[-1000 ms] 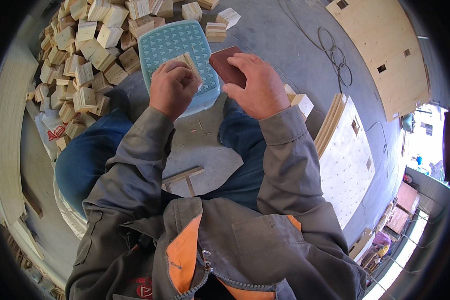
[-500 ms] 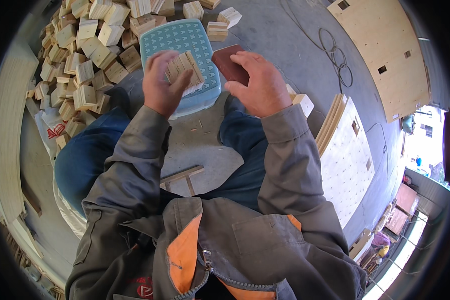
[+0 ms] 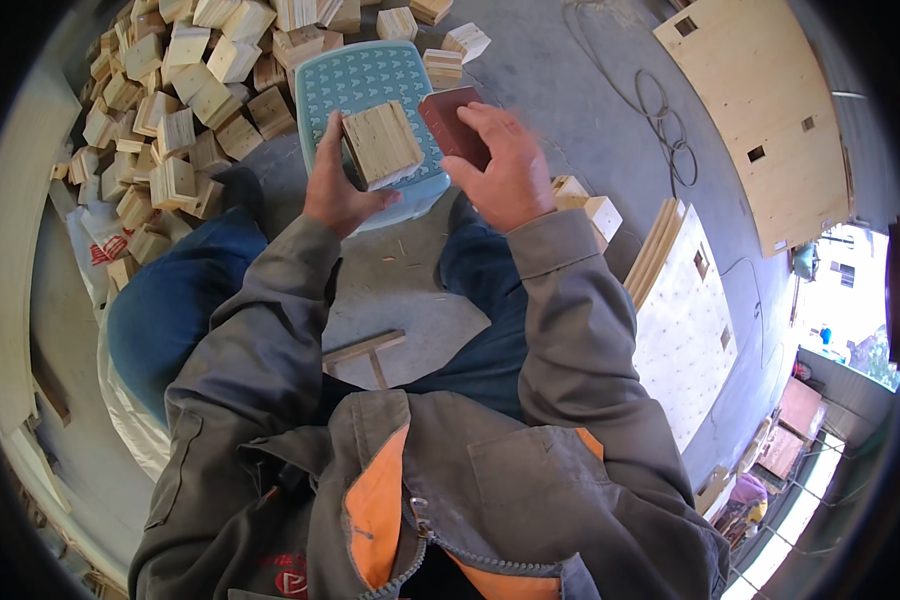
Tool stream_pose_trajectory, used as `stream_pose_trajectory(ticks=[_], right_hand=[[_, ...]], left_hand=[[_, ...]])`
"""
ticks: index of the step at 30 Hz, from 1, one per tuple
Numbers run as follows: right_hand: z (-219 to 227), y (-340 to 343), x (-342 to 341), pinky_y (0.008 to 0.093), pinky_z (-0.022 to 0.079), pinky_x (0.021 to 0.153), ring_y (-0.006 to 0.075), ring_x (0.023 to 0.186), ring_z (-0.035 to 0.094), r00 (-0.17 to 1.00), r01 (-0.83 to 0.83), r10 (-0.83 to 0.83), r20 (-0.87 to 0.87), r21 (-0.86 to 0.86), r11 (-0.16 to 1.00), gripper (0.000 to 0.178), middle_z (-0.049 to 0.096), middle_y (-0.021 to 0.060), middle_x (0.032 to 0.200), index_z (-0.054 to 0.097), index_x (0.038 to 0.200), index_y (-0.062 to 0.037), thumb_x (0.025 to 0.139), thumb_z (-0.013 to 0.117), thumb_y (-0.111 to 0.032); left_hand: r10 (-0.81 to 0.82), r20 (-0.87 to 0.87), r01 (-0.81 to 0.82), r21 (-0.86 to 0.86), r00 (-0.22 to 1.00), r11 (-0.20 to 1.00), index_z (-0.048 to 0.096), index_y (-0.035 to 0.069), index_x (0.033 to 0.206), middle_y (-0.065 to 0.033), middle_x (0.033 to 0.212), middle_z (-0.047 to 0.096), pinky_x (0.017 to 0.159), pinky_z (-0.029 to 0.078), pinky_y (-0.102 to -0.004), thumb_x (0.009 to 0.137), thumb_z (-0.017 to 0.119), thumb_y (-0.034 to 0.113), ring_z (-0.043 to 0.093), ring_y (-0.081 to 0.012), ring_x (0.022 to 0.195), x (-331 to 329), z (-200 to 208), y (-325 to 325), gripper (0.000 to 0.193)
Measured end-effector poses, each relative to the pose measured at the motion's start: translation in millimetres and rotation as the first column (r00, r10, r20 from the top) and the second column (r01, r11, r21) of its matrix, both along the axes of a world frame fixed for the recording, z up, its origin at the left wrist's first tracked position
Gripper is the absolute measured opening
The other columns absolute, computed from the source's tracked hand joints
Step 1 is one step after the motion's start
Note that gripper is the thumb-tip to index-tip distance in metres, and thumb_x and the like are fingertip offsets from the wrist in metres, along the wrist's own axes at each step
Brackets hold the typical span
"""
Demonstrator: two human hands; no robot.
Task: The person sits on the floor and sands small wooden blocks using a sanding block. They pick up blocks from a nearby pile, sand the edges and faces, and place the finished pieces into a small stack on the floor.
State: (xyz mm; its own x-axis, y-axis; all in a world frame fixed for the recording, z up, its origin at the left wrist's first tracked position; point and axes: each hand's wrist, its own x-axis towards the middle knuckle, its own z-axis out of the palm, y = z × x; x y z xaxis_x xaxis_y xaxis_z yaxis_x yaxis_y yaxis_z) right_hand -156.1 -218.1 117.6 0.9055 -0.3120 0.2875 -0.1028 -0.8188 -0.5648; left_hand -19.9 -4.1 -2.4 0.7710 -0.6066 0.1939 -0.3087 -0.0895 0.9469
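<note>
My left hand (image 3: 345, 187) is closed around the side of a plywood block (image 3: 382, 143), with the thumb along its near edge and fingers at its left side. The block has layered edges and rests over the light blue plastic stool (image 3: 332, 70), whose top has a raised pattern. In my right hand (image 3: 507, 165) is a flat reddish-brown sanding block (image 3: 454, 124), gripped between thumb and fingers. It is tilted, just right of the plywood block; whether the two touch, I cannot tell.
A large heap of plywood blocks (image 3: 175, 130) lies at the far left, with a few more beyond the stool. Perforated plywood panels (image 3: 685, 330) lean at the right. A cable (image 3: 660, 120) coils on the floor, and a wooden piece (image 3: 365, 347) lies between my legs.
The plywood block has been turned in my left hand, so a broad face now points up. My right hand has shifted slightly left with the sanding block.
</note>
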Motion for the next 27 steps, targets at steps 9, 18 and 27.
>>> stream_pose_trajectory(ticks=[9, 18, 27], right_hand=[[-37, 37, -2, 0.0500, 0.049, 0.114, 0.0395, 0.134, 0.059, 0.997, 0.022, -0.013, 0.072, -0.130, 0.991, 0.060, 0.061, 0.0140, 0.151, 0.070, 0.139, -0.0093, 0.082, 0.087, -0.018], [-30, 59, 20, 0.0495, 0.050, 0.112, 0.0391, 0.131, 0.059, 0.976, -0.173, 0.193, 0.100, -0.181, 0.968, 0.057, 0.062, 0.0122, 0.149, 0.074, 0.135, -0.0105, 0.079, 0.087, -0.013], [-31, 13, 9, 0.0505, 0.051, 0.112, 0.0397, 0.134, 0.060, 0.989, 0.095, -0.086, 0.119, -0.073, 0.993, 0.060, 0.064, 0.0165, 0.148, 0.072, 0.137, -0.0086, 0.081, 0.090, -0.017]], left_hand=[[0.086, 0.036, -0.089, 0.106, 0.996, 0.990, 0.036, 0.006, 0.163, -0.0218, 0.156, 0.051, 0.122, 0.046, -0.0455, 0.060, 0.105, 0.019, 0.052, -0.0411, 0.145, 3, -9, -6, 0.125], [0.110, 0.119, -0.121, 0.092, 0.987, 0.988, 0.039, 0.005, 0.160, -0.0237, 0.153, 0.053, 0.121, 0.047, -0.0467, 0.062, 0.103, 0.019, 0.053, -0.0426, 0.144, 5, -11, -7, 0.117], [0.088, 0.037, -0.090, 0.080, 0.995, 0.993, 0.040, 0.008, 0.160, -0.0208, 0.153, 0.053, 0.122, 0.045, -0.0447, 0.064, 0.103, 0.015, 0.053, -0.0398, 0.145, 2, 0, -4, 0.115]])
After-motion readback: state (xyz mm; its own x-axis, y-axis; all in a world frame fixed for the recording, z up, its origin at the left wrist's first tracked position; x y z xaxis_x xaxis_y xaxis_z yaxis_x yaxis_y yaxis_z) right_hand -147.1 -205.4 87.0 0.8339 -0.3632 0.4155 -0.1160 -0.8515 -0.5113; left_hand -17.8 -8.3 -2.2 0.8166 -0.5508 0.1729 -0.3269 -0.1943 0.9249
